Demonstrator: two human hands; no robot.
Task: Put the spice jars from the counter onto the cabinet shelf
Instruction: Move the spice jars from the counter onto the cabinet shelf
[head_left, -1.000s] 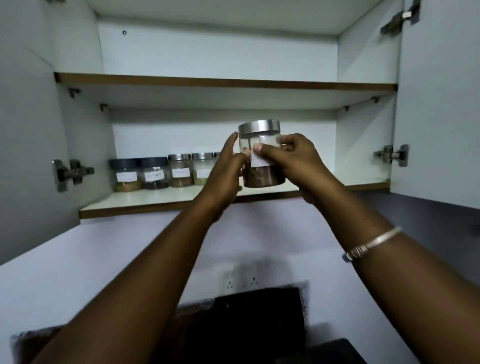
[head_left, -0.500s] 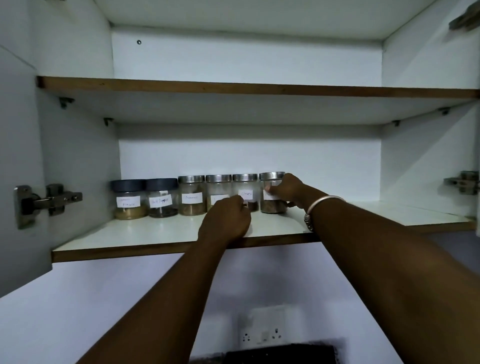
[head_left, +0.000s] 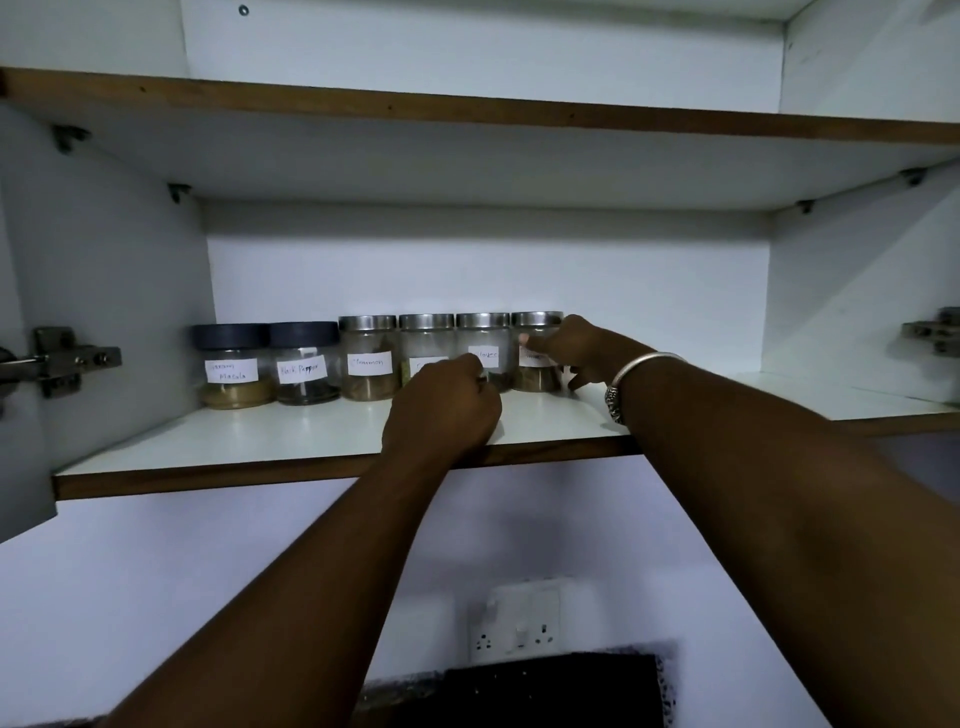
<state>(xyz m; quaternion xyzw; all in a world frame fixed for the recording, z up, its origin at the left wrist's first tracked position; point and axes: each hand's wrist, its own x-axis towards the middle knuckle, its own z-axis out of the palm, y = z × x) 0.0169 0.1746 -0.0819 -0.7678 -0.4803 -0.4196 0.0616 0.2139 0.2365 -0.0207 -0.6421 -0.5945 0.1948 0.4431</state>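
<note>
Several labelled spice jars stand in a row at the back of the lower cabinet shelf (head_left: 234, 436): two with dark lids, garam masala (head_left: 234, 369) and black pepper (head_left: 304, 366), then steel-lidded ones starting with cinnamon (head_left: 368, 358). My right hand (head_left: 576, 345) wraps the rightmost steel-lidded jar (head_left: 535, 379), which stands upright on the shelf beside the cloves jar (head_left: 482, 332). My left hand (head_left: 441, 405) is curled into a loose fist on the shelf's front part, just in front of the fourth jar (head_left: 426, 335) and hiding its lower half.
The shelf has bare white surface (head_left: 779, 389) right of the row. An upper shelf (head_left: 467, 114) hangs above. Door hinges sit at the left (head_left: 57, 358) and right (head_left: 932, 338). Below are a wall socket (head_left: 519, 629) and a dark counter edge (head_left: 545, 691).
A second ago both hands held the jar in the air before the shelf. It now stands at the row's right end, and my left hand has dropped to the shelf.
</note>
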